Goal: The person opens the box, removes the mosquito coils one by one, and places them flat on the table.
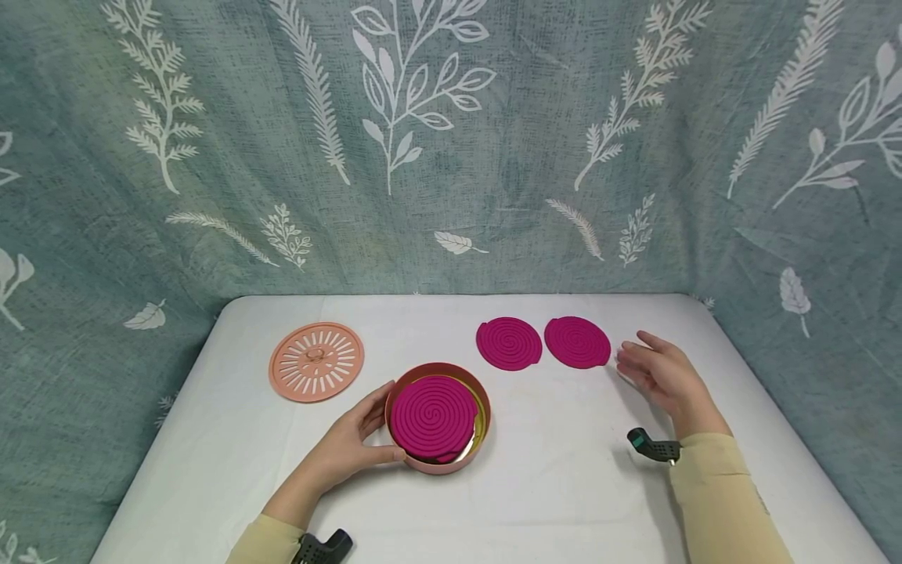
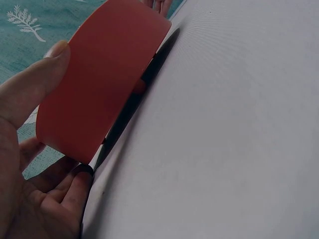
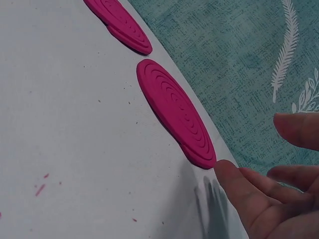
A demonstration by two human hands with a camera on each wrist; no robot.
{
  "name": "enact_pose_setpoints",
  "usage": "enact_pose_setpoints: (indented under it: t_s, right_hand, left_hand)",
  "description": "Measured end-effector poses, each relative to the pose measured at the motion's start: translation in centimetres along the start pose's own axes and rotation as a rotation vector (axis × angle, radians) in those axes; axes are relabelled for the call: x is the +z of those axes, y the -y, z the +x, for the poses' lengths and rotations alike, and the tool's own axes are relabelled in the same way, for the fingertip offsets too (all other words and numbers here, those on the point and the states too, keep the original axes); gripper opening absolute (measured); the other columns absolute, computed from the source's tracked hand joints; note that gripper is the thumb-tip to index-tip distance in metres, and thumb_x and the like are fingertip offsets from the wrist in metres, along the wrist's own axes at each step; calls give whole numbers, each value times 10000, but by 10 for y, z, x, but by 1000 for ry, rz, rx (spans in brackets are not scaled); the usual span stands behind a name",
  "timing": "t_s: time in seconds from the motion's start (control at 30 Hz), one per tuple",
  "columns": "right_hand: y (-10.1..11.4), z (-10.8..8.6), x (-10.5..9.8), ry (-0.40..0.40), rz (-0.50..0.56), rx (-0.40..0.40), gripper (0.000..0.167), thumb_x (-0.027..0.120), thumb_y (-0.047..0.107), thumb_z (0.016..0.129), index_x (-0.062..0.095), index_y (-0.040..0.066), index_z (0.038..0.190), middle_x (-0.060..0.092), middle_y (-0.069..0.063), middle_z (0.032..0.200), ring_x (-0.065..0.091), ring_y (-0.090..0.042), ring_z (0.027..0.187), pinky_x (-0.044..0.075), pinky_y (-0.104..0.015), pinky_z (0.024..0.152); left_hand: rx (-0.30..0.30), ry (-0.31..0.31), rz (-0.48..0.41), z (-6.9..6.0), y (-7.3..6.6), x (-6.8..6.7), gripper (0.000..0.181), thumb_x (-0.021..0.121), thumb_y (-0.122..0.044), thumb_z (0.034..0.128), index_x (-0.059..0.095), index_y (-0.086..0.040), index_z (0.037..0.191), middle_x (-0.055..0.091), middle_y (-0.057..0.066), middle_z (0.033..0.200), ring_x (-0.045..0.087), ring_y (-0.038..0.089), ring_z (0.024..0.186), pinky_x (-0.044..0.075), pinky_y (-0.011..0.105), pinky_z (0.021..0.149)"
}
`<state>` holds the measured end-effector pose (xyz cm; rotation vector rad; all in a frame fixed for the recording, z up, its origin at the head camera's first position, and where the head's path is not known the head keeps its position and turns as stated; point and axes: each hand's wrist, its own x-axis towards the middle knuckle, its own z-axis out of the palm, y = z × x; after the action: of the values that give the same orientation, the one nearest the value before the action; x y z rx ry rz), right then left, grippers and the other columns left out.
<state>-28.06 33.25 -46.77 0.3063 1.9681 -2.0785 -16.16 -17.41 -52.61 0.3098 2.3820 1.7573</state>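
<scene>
**Left hand [image 1: 355, 439] steadies, right hand [image 1: 662, 376] at a coil's edge**

Head view: the left hand grips a round copper-coloured tin [image 1: 444, 469] mid-counter [image 1: 550, 486], with a flat magenta spiral coil [image 1: 433, 415] inside. Near the counter's far edge lie a left magenta spiral coil [image 1: 509, 343] and a right magenta spiral coil [image 1: 578, 343]. A round, pink, slotted lid [image 1: 315, 372] lies toward the far left corner.

Left wrist view: thumb and fingers span the tin's wall.

Right wrist view: the right hand, fingers parted, holds nothing; contact is unclear. Picking up the right coil seems in hand, calling for a fingertip under its thin edge.

Coil [image 1: 431, 415] in container [image 1: 442, 469], lid [image 1: 316, 372] left
</scene>
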Motion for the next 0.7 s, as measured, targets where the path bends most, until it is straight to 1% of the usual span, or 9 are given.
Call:
enact_pose_setpoints:
  t_s: [0.1, 0.2, 0.27, 0.33, 0.43, 0.57, 0.7]
  right_hand:
    - [2, -1, 0, 10, 19, -11, 857, 609, 208, 1002, -3, 99, 1593, 125, -248, 1602, 493, -195, 1307, 403, -381, 1088]
    - [4, -3, 2, 25, 24, -25, 868, 631, 217, 988, 22, 104, 1595, 125, -245, 1605, 566, -142, 1223, 412, -359, 1077]
    - [5, -4, 5, 43, 30, -44, 856, 629, 213, 989, 36, 104, 1597, 129, -253, 1602, 601, -117, 1168, 412, -355, 1073]
    - [7, -4, 8, 66, 27, -70, 842, 621, 211, 994, 44, 94, 1596, 131, -263, 1597, 613, -117, 1151, 413, -356, 1070]
    - [9, -6, 13, 95, 35, -102, 828, 619, 203, 995, 61, 86, 1595, 194, -244, 1576, 610, -143, 1162, 411, -370, 1071]
    - [14, -9, 22, 130, 38, -130, 817, 626, 198, 991, 87, 80, 1594, 337, -153, 1482, 606, -177, 1177, 421, -376, 1061]
    - [19, -14, 31, 164, 25, -155, 800, 617, 192, 995, 99, 54, 1589, 370, -140, 1456, 623, -165, 1146, 422, -389, 1058]
  left_hand:
    - [-7, 0, -6, 0, 0, 0, 1128, 950, -394, 613, 334, -262, 1549, 407, -56, 1515, 409, 94, 1367, 368, 193, 1100]
    - [-8, 6, -10, 0, 1, 0, 1131, 948, -405, 615, 332, -258, 1552, 409, -79, 1507, 411, 71, 1359, 372, 183, 1095]
    - [-9, 10, -13, 0, 1, -1, 1133, 947, -402, 617, 328, -251, 1554, 407, -78, 1507, 410, 72, 1359, 373, 181, 1093]
    - [-11, 10, -13, 0, 1, -1, 1132, 946, -403, 618, 328, -249, 1554, 407, -73, 1508, 410, 74, 1360, 372, 179, 1093]
    - [-18, 7, -9, 0, 0, -1, 1134, 946, -408, 615, 329, -254, 1554, 409, -74, 1507, 410, 70, 1359, 373, 175, 1090]
    - [-20, 4, -7, 0, -1, -1, 1132, 948, -406, 615, 331, -258, 1553, 412, -75, 1504, 413, 70, 1357, 375, 175, 1089]
    - [-18, 5, -8, 0, 0, -1, 1119, 946, -405, 619, 334, -279, 1547, 411, -77, 1503, 411, 70, 1358, 372, 174, 1091]
